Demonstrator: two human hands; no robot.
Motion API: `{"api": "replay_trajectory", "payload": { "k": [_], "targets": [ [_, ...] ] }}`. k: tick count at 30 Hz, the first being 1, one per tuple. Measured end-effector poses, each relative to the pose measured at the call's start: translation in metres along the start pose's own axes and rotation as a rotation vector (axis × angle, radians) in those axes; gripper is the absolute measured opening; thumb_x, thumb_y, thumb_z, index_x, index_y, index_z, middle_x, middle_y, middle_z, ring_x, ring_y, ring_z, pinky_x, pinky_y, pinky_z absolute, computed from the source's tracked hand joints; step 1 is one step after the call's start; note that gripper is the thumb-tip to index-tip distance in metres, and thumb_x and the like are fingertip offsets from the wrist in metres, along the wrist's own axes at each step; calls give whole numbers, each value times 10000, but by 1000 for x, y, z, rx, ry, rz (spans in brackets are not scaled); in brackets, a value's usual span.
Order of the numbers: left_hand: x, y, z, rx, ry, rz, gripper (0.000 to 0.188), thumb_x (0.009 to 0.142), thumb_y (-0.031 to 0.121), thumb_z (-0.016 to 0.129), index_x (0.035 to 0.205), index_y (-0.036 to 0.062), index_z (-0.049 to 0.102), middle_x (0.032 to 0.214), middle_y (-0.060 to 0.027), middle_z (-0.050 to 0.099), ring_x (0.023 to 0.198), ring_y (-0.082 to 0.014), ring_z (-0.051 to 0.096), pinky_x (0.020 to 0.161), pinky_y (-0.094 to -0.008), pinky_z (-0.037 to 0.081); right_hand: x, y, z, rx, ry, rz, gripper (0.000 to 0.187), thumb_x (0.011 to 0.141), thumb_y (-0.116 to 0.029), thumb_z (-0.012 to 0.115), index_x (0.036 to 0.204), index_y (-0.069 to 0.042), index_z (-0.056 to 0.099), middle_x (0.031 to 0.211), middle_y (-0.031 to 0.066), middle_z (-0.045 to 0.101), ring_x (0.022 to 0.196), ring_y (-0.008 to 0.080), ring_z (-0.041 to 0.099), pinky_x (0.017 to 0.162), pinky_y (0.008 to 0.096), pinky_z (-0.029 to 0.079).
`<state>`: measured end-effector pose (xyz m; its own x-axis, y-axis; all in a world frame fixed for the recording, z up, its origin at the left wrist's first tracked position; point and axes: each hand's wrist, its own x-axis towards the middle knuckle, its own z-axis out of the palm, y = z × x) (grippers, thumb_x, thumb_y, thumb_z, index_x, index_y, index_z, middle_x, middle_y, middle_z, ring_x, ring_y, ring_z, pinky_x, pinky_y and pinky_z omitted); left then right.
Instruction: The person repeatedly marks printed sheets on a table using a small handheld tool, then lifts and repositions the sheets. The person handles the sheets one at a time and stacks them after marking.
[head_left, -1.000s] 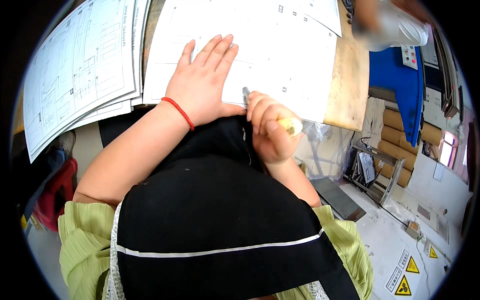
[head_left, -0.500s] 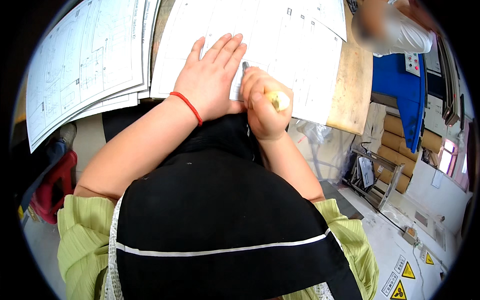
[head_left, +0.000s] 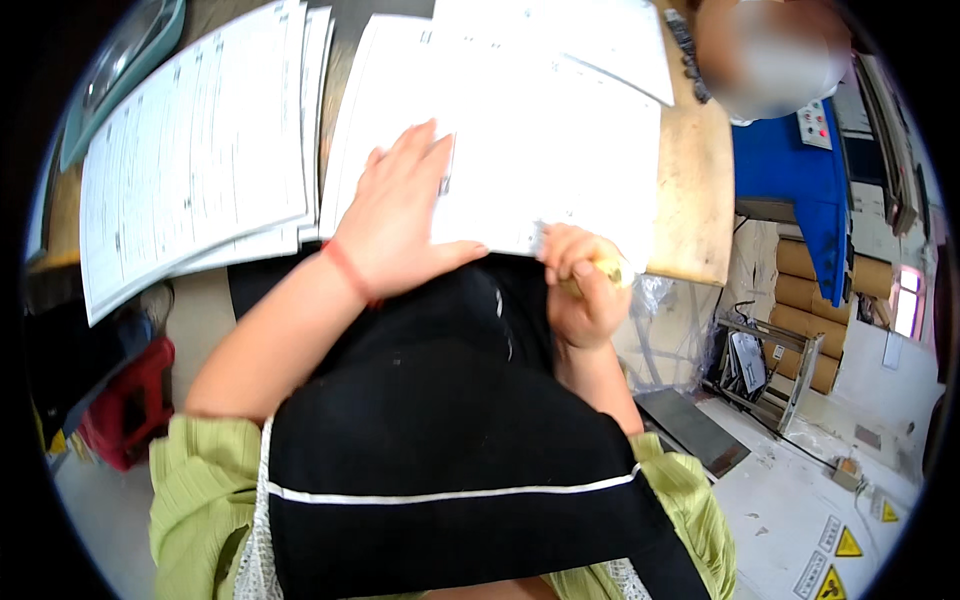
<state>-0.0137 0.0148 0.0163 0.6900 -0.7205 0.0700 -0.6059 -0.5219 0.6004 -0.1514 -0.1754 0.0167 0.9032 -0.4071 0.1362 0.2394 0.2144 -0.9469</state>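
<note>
A large white printed sheet (head_left: 560,150) lies on the wooden table in front of me, with more sheets at its far side. My left hand (head_left: 395,220) rests flat on its near left part, fingers stretched out and thumb spread toward the right; it holds nothing. By the sheet's near edge, my right hand (head_left: 585,285) is closed around a tool with a pale yellow handle (head_left: 614,270). The tool's metal tip, seen a moment ago, is blurred now, so its exact kind cannot be made out.
A stack of printed sheets (head_left: 200,150) lies at the left, beside a teal tray (head_left: 115,85). The wooden tabletop (head_left: 697,190) shows at right. Beyond are a blue machine (head_left: 785,170), brown rolls (head_left: 800,310) and another person at the far right. A red stool (head_left: 130,405) stands lower left.
My right hand has moved right and nearer to me with the tool. My left hand has shifted slightly nearer, still flat on the sheet. The view has shifted a little.
</note>
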Motion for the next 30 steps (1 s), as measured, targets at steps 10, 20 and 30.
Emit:
{"api": "replay_trajectory", "payload": {
  "k": [10, 20, 30],
  "targets": [
    [-33, -32, -21, -1283, 209, -426, 760, 896, 38, 540, 1555, -101, 189, 1629, -232, 237, 1517, -313, 230, 1227, -405, 193, 1, -45, -101, -1124, 311, 419, 475, 800, -190, 694, 1209, 35, 608, 1248, 283, 568, 1162, 428, 548, 991, 473, 459],
    [-39, -29, -49, -1359, 236, -663, 519, 925, 23, 590, 1417, -59, 449, 1368, -164, 556, 1235, -205, 524, 1084, -358, 393, -15, -24, -116, -1265, 452, 252, 478, 781, -188, 710, 1205, 13, 621, 1281, 241, 549, 1219, 408, 530, 1033, 453, 441],
    [-121, -234, -138, 186, 671, -767, 497, 935, 345, 685, 1268, -20, 627, 1119, -201, 707, 1001, -293, 676, 898, -385, 521, 28, -30, -43, -1036, 235, -135, 434, 740, -24, 589, 1169, 26, 619, 1290, 205, 561, 1214, 361, 542, 1060, 418, 419]
  ]
}}
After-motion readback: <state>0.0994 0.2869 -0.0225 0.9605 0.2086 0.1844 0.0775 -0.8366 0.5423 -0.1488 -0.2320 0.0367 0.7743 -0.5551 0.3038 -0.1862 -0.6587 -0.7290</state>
